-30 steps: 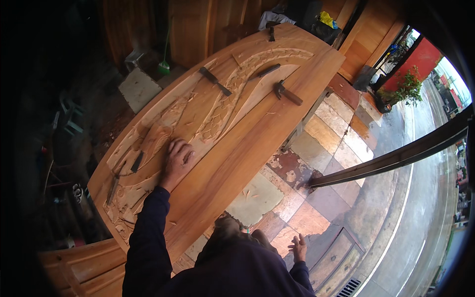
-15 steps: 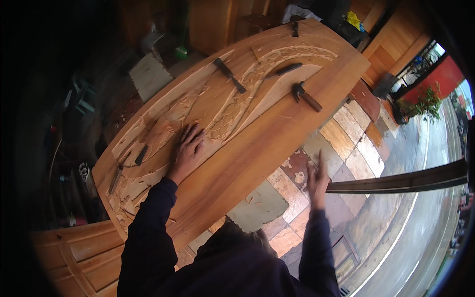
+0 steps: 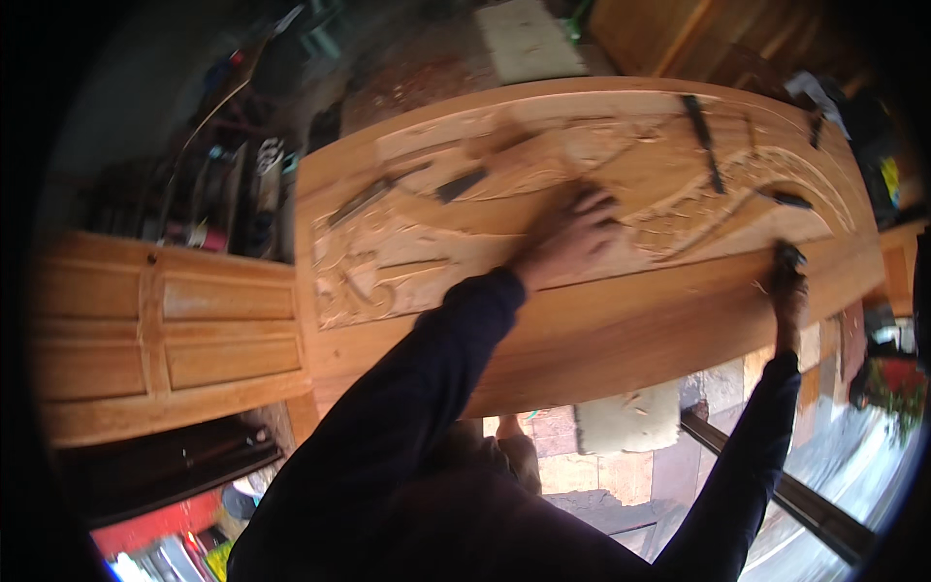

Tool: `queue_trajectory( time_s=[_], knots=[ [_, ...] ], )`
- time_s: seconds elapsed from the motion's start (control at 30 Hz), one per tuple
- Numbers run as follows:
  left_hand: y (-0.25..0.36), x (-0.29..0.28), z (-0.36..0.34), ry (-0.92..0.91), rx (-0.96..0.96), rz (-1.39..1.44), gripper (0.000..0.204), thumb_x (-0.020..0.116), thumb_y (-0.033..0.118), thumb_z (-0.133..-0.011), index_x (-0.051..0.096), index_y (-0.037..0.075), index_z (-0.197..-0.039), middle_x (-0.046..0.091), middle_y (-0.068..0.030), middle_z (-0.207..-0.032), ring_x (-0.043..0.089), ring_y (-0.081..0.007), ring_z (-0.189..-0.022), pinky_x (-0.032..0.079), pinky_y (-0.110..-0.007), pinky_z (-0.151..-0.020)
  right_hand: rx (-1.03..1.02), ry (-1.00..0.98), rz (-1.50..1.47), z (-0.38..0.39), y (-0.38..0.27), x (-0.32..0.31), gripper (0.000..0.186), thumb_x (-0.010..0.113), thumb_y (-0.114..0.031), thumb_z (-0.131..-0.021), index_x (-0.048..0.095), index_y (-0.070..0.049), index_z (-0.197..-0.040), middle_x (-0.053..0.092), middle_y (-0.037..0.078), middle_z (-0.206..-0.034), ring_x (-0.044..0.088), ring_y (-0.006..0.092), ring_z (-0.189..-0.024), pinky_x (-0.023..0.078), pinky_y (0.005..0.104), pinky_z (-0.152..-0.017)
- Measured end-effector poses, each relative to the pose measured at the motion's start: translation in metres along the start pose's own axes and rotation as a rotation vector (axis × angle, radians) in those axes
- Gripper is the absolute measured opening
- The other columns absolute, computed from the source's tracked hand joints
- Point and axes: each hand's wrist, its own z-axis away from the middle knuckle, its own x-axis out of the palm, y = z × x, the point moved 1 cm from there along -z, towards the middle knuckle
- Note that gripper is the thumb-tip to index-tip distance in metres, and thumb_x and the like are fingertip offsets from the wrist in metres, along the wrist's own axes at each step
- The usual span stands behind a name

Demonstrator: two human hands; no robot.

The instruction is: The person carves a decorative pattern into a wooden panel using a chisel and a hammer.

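Observation:
The carved wooden panel (image 3: 582, 339) lies before me, blurred by motion, with shavings on its relief. My left hand (image 3: 572, 233) rests on the carving near its middle, open, with fingers apart and slightly bent. At the right, my right hand (image 3: 789, 289) is closed round the hammer (image 3: 787, 256), over the plain band of wood. Chisel-like tools lie on the carving: one (image 3: 461, 184) left of my left hand, a long dark one (image 3: 703, 145) beyond it, another (image 3: 787, 199) just beyond my right hand, and a thin one (image 3: 361, 202) at the left end.
A wooden panelled door (image 3: 155, 320) adjoins the left end. Behind are a pale board (image 3: 524, 39), wooden panels (image 3: 659, 39) and dark clutter. Below right are floor tiles (image 3: 621, 475) and a dark post (image 3: 815, 514), with the bright street (image 3: 863, 446) beyond.
The view has swung round, so the panel now runs left to right. My right hand has risen from below the panel onto it and taken hold of the hammer that lay there.

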Motion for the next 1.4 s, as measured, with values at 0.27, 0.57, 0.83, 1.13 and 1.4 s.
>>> queue_trajectory(
  time_s=[0.27,0.57,0.83,1.13,1.4],
  knots=[
    [-0.021,-0.005,0.029,0.083,0.012,0.019,0.022,0.061,0.033,-0.091,0.07,0.015,-0.101,0.062,-0.0067,-0.115,0.05,-0.0249,-0.127,0.036,-0.049,-0.113,0.27,0.156,-1.696,0.164,-0.097,-0.217,0.036,0.053,-0.033,-0.109,0.068,-0.007,-0.129,0.055,0.002,-0.086,0.044,0.0072,-0.068,0.034,0.0225,-0.055],
    [-0.003,-0.029,0.096,-0.276,0.175,0.107,0.061,0.044,0.045,-0.102,0.05,0.007,-0.149,0.04,-0.013,-0.161,0.031,-0.0316,-0.151,0.022,-0.047,-0.124,0.811,0.395,-2.163,0.385,-0.299,-0.434,0.02,0.065,-0.023,-0.103,0.054,-0.01,-0.113,0.046,-0.002,-0.069,0.042,0.0065,-0.057,0.035,0.0235,-0.05],
    [-0.023,-0.115,0.273,-0.296,0.13,0.177,0.06,0.047,0.034,-0.106,0.04,0.002,-0.156,0.035,-0.0153,-0.165,0.026,-0.0326,-0.156,0.016,-0.047,-0.129,0.771,0.429,-2.196,0.405,-0.415,-0.453,0.025,0.061,-0.011,-0.104,0.051,-0.002,-0.125,0.059,0.001,-0.091,0.054,0.0084,-0.078,0.044,0.0222,-0.067],
    [-0.026,-0.218,0.406,-0.411,-0.014,0.194,0.063,0.048,0.048,-0.105,0.045,0.012,-0.156,0.033,-0.0129,-0.167,0.023,-0.0341,-0.157,0.013,-0.053,-0.128,0.556,0.417,-1.901,0.399,-0.429,-0.484,0.046,0.062,-0.013,-0.103,0.047,0.0,-0.145,0.062,0.004,-0.114,0.055,0.0116,-0.094,0.044,0.0246,-0.083],
    [-0.05,-0.233,0.405,-0.325,0.143,0.559,0.064,0.049,0.051,-0.104,0.05,0.008,-0.152,0.044,-0.0185,-0.159,0.033,-0.0396,-0.152,0.02,-0.055,-0.125,0.784,0.281,-2.015,0.401,-0.44,-0.484,0.027,0.067,-0.009,-0.096,0.06,-0.007,-0.123,0.058,-0.002,-0.087,0.054,0.0071,-0.074,0.043,0.0226,-0.064]
  ],
)
